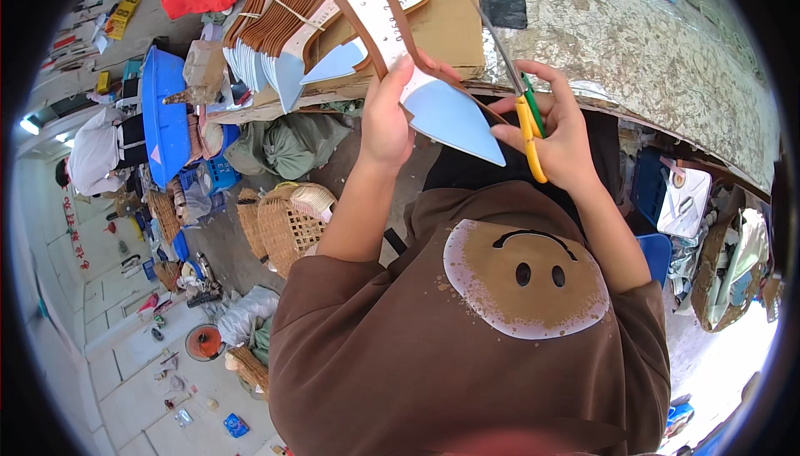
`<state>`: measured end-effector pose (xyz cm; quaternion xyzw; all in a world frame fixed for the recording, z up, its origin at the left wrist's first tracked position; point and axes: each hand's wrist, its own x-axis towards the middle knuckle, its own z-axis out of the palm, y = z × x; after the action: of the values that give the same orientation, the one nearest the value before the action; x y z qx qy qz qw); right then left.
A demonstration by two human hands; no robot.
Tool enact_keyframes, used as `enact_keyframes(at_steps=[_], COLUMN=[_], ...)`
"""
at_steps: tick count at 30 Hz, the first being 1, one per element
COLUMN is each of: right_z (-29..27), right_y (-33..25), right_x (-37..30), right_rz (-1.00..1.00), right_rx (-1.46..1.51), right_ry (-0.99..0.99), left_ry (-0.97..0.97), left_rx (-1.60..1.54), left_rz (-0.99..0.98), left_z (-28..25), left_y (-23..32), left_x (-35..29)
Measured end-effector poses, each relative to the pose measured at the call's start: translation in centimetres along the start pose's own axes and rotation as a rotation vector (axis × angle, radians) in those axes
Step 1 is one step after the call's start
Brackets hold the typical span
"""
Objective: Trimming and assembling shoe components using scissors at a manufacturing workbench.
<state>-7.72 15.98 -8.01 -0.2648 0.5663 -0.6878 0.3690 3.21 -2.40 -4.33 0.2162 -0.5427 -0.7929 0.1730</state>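
Head view shows a pointed shoe insole (454,114), blue and white with brown edging, held up at the near edge of the counter (583,31) by the left hand (390,122), closed around its middle. The right hand (560,135), partly curled, holds yellow-and-green-handled scissors (527,127). Banded insoles (287,18) lie on cardboard (454,27) beyond.

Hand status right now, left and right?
Left hand: closed, holding a brown-edged, white and pale-blue sole-shaped piece.
Right hand: closed, holding metal-bladed scissors with yellow and green handles.
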Motion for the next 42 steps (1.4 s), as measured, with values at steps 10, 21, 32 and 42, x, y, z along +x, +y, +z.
enact_keyframes(at_steps=[10,21,32,42], right_z=[-1.4,-1.5,-1.5,-6.9], right_y=[0.4,-1.2,-0.6,-3.9], right_x=[2.5,-3.0,-3.5,-3.1], right_rz=[-0.087,0.211,0.171,0.161], right_rx=[-0.197,-0.299,-0.475,-0.459], right_ry=[0.041,-0.477,-0.295,-0.344], left_ry=[-0.350,0.098,-0.252,-0.169], left_rx=[-0.126,0.484,1.032,0.932], left_rz=[-0.196,0.582,1.224,1.215], left_z=[-1.1,-2.8,0.3,2.6], left_y=[-0.7,-0.5,-2.5,-2.6], left_x=[-0.8,-0.6,-1.0,-0.1])
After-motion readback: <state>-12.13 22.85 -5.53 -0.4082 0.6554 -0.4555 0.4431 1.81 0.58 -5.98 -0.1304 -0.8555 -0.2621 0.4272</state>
